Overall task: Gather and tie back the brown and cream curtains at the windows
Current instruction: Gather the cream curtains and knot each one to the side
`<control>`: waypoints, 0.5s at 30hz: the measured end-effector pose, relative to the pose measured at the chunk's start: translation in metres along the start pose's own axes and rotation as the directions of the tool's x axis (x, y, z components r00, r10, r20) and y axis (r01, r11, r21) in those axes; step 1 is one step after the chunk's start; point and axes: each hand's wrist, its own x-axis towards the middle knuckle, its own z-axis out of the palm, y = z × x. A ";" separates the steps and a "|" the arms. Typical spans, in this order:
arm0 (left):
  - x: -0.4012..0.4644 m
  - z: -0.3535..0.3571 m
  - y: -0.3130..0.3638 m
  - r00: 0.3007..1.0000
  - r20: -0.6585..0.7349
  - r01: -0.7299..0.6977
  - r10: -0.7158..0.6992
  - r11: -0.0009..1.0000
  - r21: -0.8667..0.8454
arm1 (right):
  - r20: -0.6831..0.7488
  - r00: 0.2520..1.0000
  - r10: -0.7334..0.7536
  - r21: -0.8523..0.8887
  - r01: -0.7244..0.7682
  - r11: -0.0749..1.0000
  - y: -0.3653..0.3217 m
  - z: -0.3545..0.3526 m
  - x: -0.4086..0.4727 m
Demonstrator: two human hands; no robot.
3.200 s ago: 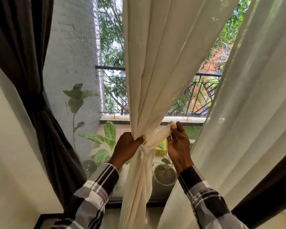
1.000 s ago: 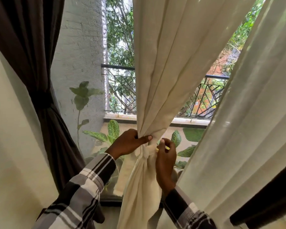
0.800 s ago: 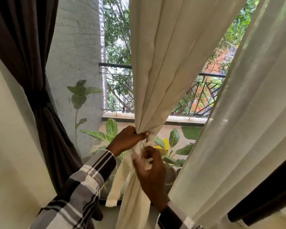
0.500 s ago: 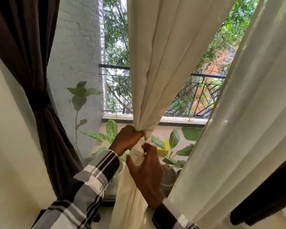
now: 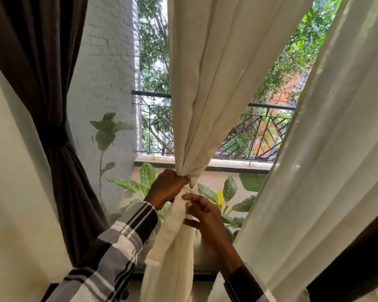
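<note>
Both hands [image 5: 169, 188] [image 5: 205, 216] grip bunched, soft cream curtain [image 5: 196, 105].

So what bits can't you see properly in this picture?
Head view only:
- The knot on the cream curtain: the left hand and right hand cover it.
- The curtain tops: cut off by the top edge.
- The brown curtain band: too dark to make out.
- The plant pot: behind the right hand, blurred.

Matt, softly creased woven cloth is forming the cream curtain [image 5: 201, 88]; beside the grip, the brown curtain [image 5: 37, 68] is showing darker matt cloth.
</note>
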 end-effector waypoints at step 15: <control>0.000 0.005 -0.004 1.000 0.018 0.011 -0.009 0.990 -0.138 | -0.159 0.932 -0.327 -0.204 0.293 0.934 -0.015 -0.008 0.019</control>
